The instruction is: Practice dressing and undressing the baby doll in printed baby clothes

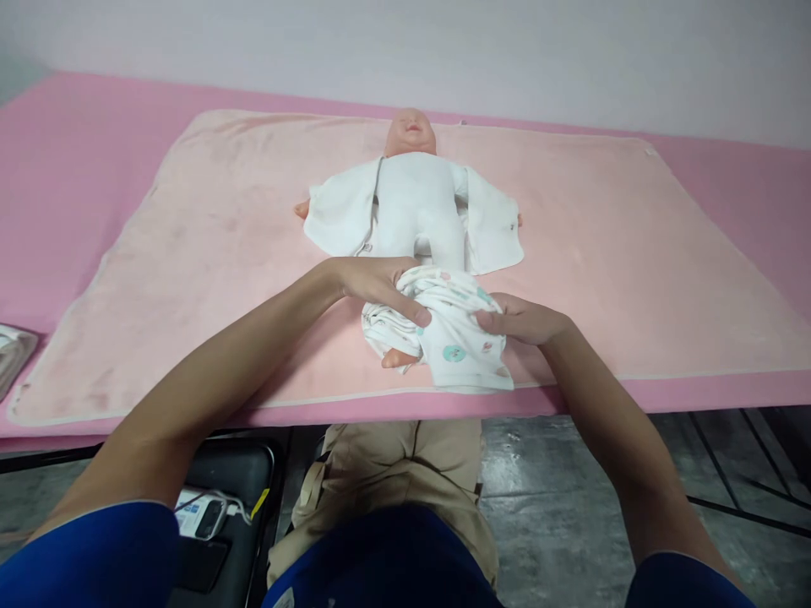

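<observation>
Currently, by the look of it, working the patterned pants [453,333] up the legs of the doll [415,203] near the front edge of the blanket [190,253], left hand [380,283] clenched on the bunched waistband above a bare foot [398,359], right hand [523,319] gripping the other side. Calls, probably, for an even two-handed pull toward the hips. Farther back, lies face up with white top [342,211] spread open.

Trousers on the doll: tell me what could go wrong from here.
1. The trousers are bunched up in the grip of the left hand and the right hand. Only one foot shows, so the other leg may be caught in the folds.
2. The doll has its legs near the table edge. A hard pull toward the person might slide it and the blanket off.
</observation>
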{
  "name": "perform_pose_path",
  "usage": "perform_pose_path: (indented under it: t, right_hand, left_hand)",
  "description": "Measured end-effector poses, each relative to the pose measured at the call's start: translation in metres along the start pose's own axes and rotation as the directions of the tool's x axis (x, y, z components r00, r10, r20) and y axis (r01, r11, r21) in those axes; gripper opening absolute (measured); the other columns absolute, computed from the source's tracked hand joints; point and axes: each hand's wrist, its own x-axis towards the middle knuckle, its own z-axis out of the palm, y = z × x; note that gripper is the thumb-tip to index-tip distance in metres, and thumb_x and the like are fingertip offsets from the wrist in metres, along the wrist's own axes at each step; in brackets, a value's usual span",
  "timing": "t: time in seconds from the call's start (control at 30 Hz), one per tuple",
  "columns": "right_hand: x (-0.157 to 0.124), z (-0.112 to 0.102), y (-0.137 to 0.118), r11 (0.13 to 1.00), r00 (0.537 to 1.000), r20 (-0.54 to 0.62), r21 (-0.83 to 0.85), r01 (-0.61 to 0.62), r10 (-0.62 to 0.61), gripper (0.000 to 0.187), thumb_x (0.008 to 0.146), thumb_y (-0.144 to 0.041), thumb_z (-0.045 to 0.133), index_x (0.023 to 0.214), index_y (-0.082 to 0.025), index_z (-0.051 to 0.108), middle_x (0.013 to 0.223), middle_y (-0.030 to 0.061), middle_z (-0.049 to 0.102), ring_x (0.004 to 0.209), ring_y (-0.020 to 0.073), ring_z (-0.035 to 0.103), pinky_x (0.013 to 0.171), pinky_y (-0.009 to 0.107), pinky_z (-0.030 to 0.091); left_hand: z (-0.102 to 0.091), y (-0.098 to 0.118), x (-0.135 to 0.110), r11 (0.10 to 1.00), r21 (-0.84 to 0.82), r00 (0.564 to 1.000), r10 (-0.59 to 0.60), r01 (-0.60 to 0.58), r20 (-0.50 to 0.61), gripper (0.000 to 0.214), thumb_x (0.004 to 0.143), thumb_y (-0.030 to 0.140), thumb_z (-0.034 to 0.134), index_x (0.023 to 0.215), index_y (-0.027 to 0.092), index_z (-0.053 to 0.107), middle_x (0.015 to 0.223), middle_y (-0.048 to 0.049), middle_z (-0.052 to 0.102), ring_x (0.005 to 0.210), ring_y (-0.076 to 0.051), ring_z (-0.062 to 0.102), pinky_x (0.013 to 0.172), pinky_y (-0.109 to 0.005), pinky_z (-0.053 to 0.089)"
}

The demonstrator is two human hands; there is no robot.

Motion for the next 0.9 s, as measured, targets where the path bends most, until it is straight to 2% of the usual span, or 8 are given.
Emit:
perform_pose_path:
  t: [0.13,0.2,0.33,0.5,0.6,0.67,0.77,0.9]
  right_hand:
    - [-0.001,-0.003,-0.003,1.0,0.937,0.35,0.009,-0.007,0.004,0.047,0.086,-0.057,0.093,0.085,-0.014,0.075,0.077,0.0019,0.071,0.07,0.0144,0.064,0.066,0.024,0.056]
    - [0.0,-0.003,-0.005,0.999,0.916,0.401,0.045,0.01,-0.027,0.044,0.081,-0.051,0.098,0.086,-0.014,0.076,0.078,0.0025,0.072,0.07,0.0151,0.066,0.069,0.026,0.058]
    - [0.002,-0.005,-0.005,0.992,0.903,0.414,0.092,0.09,-0.12,0.042,0.102,-0.053,0.078,0.087,-0.014,0.078,0.074,0.0054,0.073,0.069,0.0158,0.068,0.074,0.028,0.061]
    - [0.002,-0.016,0.006,0.989,0.97,0.195,0.042,0.141,-0.146,0.048,0.093,-0.062,0.086,0.088,-0.016,0.073,0.066,0.0004,0.067,0.062,0.0136,0.063,0.064,0.023,0.055]
    - [0.003,-0.016,0.008,0.993,0.992,0.05,0.0,0.115,-0.115,0.065,0.072,-0.059,0.1,0.113,-0.015,0.075,0.087,0.003,0.078,0.078,0.0182,0.072,0.077,0.029,0.061]
    - [0.005,-0.008,0.003,0.995,0.989,-0.112,-0.047,0.092,-0.097,0.072,0.069,-0.05,0.102,0.126,-0.016,0.074,0.105,0.0066,0.082,0.099,0.0233,0.076,0.092,0.034,0.062]
    - [0.004,0.021,-0.008,0.994,0.877,-0.472,-0.093,0.055,-0.093,0.057,0.084,-0.044,0.092,0.132,-0.019,0.074,0.122,0.0087,0.081,0.12,0.0267,0.073,0.104,0.038,0.058]
    - [-0.004,0.09,-0.01,0.965,0.562,-0.809,-0.253,-0.07,-0.171,0.029,0.091,-0.038,0.078,0.114,-0.023,0.071,0.108,0.0039,0.077,0.101,0.0245,0.069,0.087,0.034,0.055]
  left_hand:
    - [0.002,0.005,-0.001,0.999,0.04,1.0,-0.006,0.007,-0.004,0.048,0.083,0.056,0.092,0.113,0.02,0.083,0.095,-0.0099,0.083,0.09,-0.029,0.081,0.074,-0.036,0.067]
    - [0.006,0.009,-0.001,1.0,0.027,1.0,0.0,-0.001,0.015,0.047,0.085,0.053,0.091,0.117,0.021,0.083,0.096,-0.0109,0.084,0.092,-0.03,0.082,0.077,-0.037,0.068]
    - [0.01,0.008,0.0,1.0,-0.02,1.0,0.002,-0.002,-0.004,0.045,0.086,0.058,0.09,0.109,0.02,0.084,0.086,-0.0125,0.082,0.087,-0.031,0.082,0.077,-0.04,0.07]
    - [0.01,-0.002,0.002,0.998,-0.057,1.0,0.009,-0.008,0.017,0.049,0.077,0.062,0.095,0.106,0.025,0.084,0.08,-0.0111,0.081,0.084,-0.031,0.082,0.075,-0.041,0.071]
    - [0.011,-0.005,0.003,0.998,-0.05,0.996,-0.022,0.026,0.081,0.048,0.072,0.059,0.098,0.1,0.024,0.083,0.079,-0.0091,0.08,0.079,-0.03,0.08,0.072,-0.041,0.069]
    - [0.011,-0.005,0.004,1.0,-0.025,0.999,-0.013,0.015,0.051,0.048,0.071,0.057,0.098,0.097,0.021,0.081,0.082,-0.0085,0.08,0.079,-0.028,0.079,0.07,-0.038,0.067]
    - [0.013,-0.004,0.003,0.999,0.008,0.992,0.053,-0.053,-0.117,0.049,0.072,0.057,0.097,0.097,0.019,0.078,0.086,-0.0076,0.08,0.081,-0.024,0.076,0.069,-0.033,0.063]
    - [0.027,0.006,-0.001,0.989,0.149,0.978,0.057,-0.027,-0.202,0.043,0.077,0.05,0.091,0.102,0.017,0.077,0.092,-0.0062,0.078,0.085,-0.022,0.073,0.074,-0.03,0.056]
